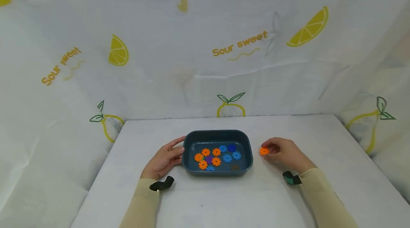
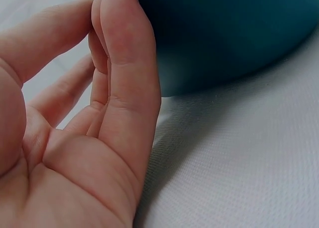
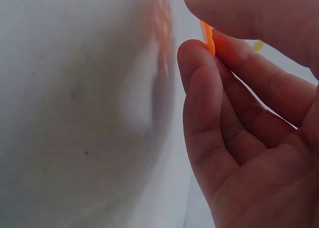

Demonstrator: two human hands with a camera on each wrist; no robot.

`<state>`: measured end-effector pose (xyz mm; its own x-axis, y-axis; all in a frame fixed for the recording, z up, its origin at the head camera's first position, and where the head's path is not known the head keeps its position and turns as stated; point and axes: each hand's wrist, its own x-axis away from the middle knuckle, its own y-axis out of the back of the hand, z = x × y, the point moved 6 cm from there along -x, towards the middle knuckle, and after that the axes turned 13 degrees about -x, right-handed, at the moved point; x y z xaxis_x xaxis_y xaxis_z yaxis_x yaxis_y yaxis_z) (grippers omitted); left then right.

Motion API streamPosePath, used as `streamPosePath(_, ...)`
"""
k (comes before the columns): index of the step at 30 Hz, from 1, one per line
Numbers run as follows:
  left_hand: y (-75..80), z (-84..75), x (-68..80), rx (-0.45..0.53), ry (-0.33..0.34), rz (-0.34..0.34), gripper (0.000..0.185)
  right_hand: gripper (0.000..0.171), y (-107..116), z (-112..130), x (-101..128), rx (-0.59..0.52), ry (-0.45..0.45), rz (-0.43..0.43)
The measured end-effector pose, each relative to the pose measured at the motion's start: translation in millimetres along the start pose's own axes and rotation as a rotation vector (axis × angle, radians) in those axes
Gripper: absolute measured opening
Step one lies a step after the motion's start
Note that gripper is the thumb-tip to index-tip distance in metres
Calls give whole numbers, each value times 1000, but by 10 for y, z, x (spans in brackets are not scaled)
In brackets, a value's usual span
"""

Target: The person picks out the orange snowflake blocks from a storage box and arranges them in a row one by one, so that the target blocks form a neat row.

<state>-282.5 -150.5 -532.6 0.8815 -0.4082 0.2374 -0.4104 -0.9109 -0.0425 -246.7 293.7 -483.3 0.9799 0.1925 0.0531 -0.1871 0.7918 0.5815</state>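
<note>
Behind hands, "Sour sweet" cloth [image 1: 240, 44]; right hand [image 1: 285, 154] pinches orange gear [image 1: 264, 151], left hand [image 1: 164, 159] open against tray [image 1: 189, 165].

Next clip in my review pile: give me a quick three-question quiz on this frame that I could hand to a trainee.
1. True or false: the right hand pinches an orange gear piece outside the tray.
2. Which hand rests against the tray's outer wall? A) left B) right C) neither
3. Fill in: apart from orange and purple, most pieces lying in the tray are ____.

Key
1. True; the right wrist view shows the piece between the fingertips.
2. A; the left hand touches the tray's left end.
3. Blue; the blue pieces sit right of the orange ones.
</note>
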Motion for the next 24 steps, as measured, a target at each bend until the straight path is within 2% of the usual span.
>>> streamPosePath(5, 3, -14, -2, -10, -4, -10, 64, 26, -2, 30, 7, -3, 28, 0)
streamPosePath(13, -8, 2, 36, -8, -5, -6, 64, 26, -55, -37, 14, -8, -17, 11)
streamPosePath(24, -20, -11, 19, 5, -7, 6, 66, 24, -11, -90, 10, 21, 18, -10)
